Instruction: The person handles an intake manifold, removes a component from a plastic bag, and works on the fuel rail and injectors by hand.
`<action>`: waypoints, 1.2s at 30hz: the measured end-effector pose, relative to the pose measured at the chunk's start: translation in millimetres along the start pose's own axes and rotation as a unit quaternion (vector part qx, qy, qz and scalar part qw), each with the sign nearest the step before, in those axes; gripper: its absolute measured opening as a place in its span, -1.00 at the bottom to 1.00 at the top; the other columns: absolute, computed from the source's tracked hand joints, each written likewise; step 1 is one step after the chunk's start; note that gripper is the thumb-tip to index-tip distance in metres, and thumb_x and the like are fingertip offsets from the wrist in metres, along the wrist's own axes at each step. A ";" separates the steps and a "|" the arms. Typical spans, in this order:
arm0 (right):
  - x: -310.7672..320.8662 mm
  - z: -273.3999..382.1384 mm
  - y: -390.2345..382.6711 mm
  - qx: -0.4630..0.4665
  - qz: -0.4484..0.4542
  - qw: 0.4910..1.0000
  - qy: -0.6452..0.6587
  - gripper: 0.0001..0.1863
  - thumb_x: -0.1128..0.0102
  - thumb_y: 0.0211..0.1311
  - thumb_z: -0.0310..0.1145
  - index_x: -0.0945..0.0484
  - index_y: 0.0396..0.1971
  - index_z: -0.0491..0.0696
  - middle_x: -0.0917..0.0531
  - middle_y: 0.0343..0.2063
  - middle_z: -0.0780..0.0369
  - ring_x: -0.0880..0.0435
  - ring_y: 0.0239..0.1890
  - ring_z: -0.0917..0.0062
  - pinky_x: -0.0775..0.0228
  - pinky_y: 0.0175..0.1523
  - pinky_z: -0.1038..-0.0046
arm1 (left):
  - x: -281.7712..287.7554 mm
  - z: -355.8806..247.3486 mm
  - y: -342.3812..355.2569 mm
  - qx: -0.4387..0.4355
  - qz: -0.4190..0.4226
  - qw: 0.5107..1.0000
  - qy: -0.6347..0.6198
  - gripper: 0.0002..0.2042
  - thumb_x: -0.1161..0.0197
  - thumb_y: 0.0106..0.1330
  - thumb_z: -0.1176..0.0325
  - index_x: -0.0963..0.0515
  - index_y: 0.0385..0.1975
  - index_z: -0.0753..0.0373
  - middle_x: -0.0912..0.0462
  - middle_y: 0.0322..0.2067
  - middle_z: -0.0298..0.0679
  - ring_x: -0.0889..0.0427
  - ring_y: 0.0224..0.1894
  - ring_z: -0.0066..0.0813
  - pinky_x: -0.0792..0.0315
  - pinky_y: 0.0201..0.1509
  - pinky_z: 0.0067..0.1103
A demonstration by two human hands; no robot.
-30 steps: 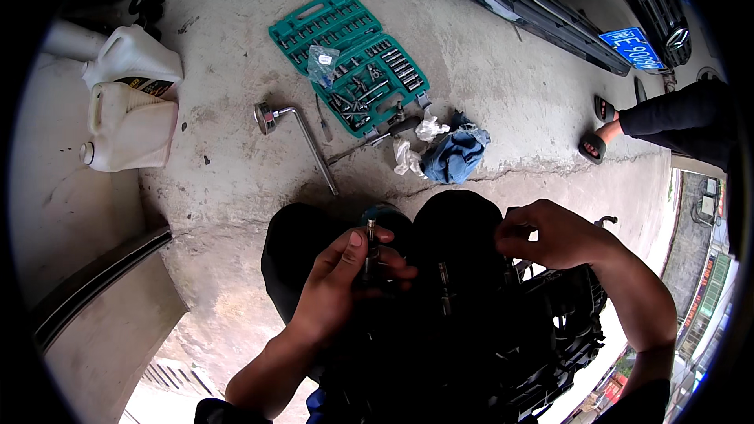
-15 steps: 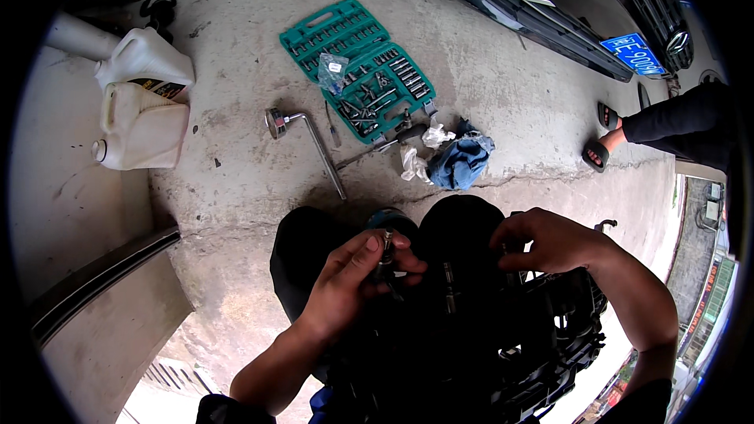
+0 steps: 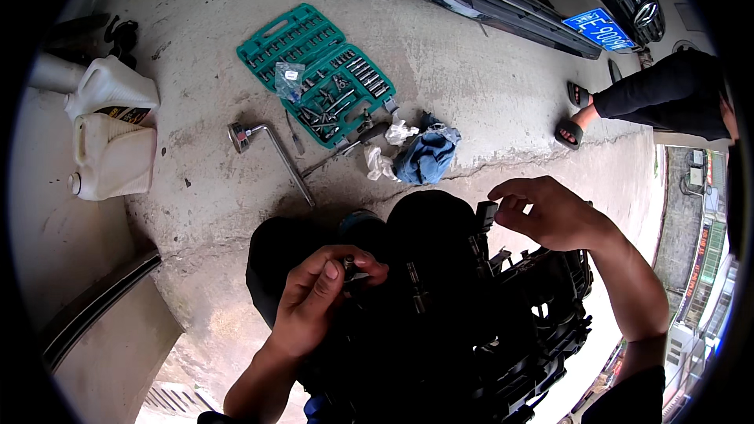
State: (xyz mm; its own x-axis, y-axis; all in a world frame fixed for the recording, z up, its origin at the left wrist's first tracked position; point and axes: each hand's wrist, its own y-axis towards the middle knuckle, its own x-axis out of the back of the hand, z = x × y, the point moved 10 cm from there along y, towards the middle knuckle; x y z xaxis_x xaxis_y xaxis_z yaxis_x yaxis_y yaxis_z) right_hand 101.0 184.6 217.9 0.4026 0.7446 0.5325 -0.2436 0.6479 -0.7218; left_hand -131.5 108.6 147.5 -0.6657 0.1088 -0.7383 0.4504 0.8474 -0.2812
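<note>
In my left hand (image 3: 314, 290), thumb and fingers close around a small dark part with a metal tip (image 3: 349, 264), which looks like a fuel injector. My right hand (image 3: 550, 216) is raised at the right, its fingertips bent round a small black block-shaped part (image 3: 486, 214). Under both hands a large black plastic engine part (image 3: 542, 322), like an intake manifold, rests at my lap. Slim metal-and-black pieces (image 3: 416, 286) stand up from the dark area between my hands. Much of it is lost in shadow.
Beyond my knees lie a green socket set case (image 3: 326, 133), a long-handled wrench (image 3: 283, 161), white crumpled paper (image 3: 379, 163) and a blue cloth (image 3: 428, 153). White jugs (image 3: 118, 157) stand at left. A black car (image 3: 503, 0) and a person's legs (image 3: 660, 102) are at right.
My right hand has risen away from the engine part, and the black block-shaped part now shows at its fingertips. My left hand has tilted its part. The whole view has shifted.
</note>
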 end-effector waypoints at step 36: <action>-3.6 -287.3 -301.8 -0.008 -0.198 0.787 0.585 -0.61 -0.13 0.32 -0.18 -0.43 0.05 -0.07 -0.61 -0.12 0.27 -0.63 -0.14 0.56 -0.54 -0.09 0.47 | -177.2 66.6 -120.1 0.006 -0.230 0.973 0.022 -0.55 -0.02 0.37 -0.10 -0.43 -0.12 0.22 -0.50 -0.29 -0.24 -0.54 -0.17 -0.40 -0.42 0.01 -0.48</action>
State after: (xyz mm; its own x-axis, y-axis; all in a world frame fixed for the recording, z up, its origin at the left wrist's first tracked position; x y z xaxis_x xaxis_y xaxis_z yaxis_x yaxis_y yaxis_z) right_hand 426.7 -59.8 306.8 0.9829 -0.1782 -0.0474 0.1126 0.7834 -0.6113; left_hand -28.0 -47.0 271.2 -0.8231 -0.2581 -0.5059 0.1054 0.8059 -0.5826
